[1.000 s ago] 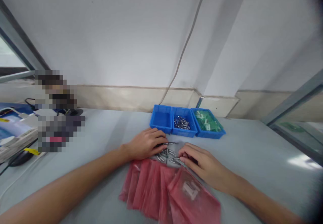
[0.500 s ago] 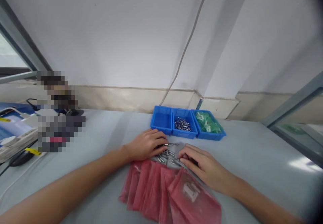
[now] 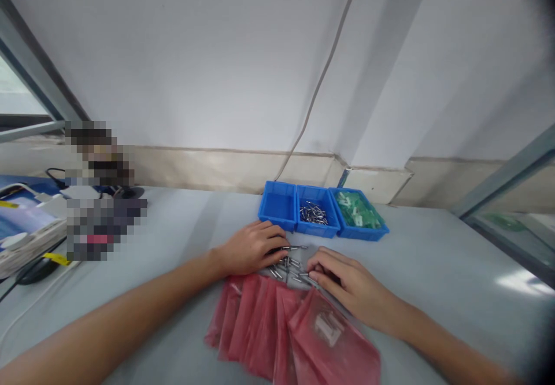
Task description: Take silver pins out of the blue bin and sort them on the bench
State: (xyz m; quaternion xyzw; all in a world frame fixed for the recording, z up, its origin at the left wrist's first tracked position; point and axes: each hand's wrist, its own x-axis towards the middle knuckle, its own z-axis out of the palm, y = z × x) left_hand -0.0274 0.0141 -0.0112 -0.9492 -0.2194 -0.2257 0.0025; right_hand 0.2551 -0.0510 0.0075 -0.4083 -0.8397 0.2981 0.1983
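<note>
Several slim metal pins (image 3: 286, 262) lie in a loose pile on the table between my hands. My left hand (image 3: 254, 249) rests at the pile's left side, its fingers curled, and one pin juts out from them to the right. At the right side, my right hand (image 3: 342, 281) is closed in a pinch, with the end of a metal pin at its fingertips. Just below the pile, several red plastic bags (image 3: 260, 321) lie fanned out and overlapping. The rightmost red bag (image 3: 342, 350) has pale white pieces visible inside.
Beyond my hands stand three blue bins: a left bin (image 3: 277, 221) with its bare floor showing, a middle bin (image 3: 333, 229) with metal pins, and a right bin (image 3: 368, 233) with green bags. Cables and a power strip (image 3: 39, 243) lie at the left.
</note>
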